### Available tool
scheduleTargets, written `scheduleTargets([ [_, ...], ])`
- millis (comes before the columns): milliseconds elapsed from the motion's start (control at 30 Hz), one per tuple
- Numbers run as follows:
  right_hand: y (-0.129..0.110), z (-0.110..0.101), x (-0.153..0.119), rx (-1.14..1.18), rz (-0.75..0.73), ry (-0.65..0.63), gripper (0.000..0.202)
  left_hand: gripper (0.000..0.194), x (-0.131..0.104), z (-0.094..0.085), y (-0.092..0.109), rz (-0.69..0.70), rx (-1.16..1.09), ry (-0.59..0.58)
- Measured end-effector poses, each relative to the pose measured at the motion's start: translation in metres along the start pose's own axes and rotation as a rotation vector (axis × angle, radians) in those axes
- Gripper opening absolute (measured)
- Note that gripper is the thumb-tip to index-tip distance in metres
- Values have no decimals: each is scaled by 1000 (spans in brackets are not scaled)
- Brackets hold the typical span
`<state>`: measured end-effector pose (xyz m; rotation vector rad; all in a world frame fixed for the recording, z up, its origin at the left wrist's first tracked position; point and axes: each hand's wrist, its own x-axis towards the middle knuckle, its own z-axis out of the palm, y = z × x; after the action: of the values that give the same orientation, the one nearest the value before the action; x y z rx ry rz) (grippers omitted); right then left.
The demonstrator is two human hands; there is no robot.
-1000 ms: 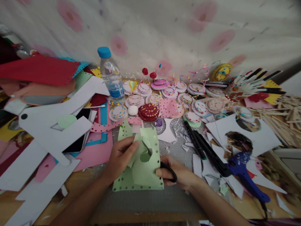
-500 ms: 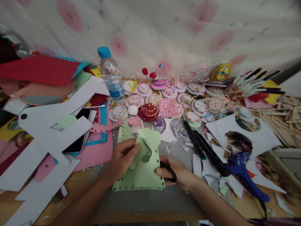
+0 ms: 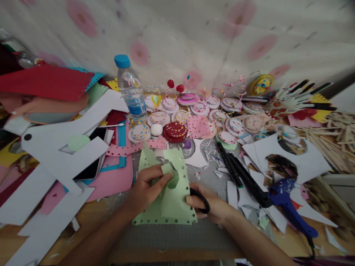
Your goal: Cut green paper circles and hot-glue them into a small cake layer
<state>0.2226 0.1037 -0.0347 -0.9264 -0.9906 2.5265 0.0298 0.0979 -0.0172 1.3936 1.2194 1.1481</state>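
Observation:
Light green paper point(image 3: 177, 207) with small dark punched shapes along its edges stands over the grey cutting mat, part of it folded or curled. My left hand point(image 3: 148, 186) pinches a curled flap of this paper near its middle, beside a cut opening. On the right, my right hand point(image 3: 209, 203) is closed around scissors with black handles point(image 3: 202, 199). The scissor blades are hidden behind the paper. Both hands are close together, with the paper between them.
A water bottle point(image 3: 131, 88) stands behind. Paper discs with coiled beaded strips point(image 3: 175, 131) fill the back. A blue glue gun point(image 3: 291, 210) and black pens point(image 3: 230, 164) lie right. White cutouts point(image 3: 52, 144) overlie a phone point(image 3: 93, 162) at left. Paper scraps surround the mat point(image 3: 166, 240).
My left hand has shifted slightly right and pulled the green flap over, so the paper's punched right edge shows more. My right hand with the scissors has barely moved.

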Motion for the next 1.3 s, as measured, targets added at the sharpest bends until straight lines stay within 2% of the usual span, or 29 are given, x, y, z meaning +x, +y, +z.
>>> scheduleTargets([
  [167,1,-2,0,-14,5,-9,56,26,0,1,-1,21,21,-17],
  [367,2,-2,1,-40,25,-21,58,34,-5,-3,-12,10,129,108],
  [533,3,-3,1,-48,29,-13,58,35,-7,-5,-18,4,93,91],
  [733,7,-6,2,-88,4,-15,56,32,-7,-4,-17,-75,30,96],
  [900,7,-7,2,-73,-22,-38,53,33,-7,-5,-16,-80,32,101],
  [1133,6,-5,3,-80,-13,-44,53,34,-5,-4,-13,-19,41,71],
  [1300,6,-3,3,-36,-40,-85,52,33,-4,-4,-9,81,85,15],
])
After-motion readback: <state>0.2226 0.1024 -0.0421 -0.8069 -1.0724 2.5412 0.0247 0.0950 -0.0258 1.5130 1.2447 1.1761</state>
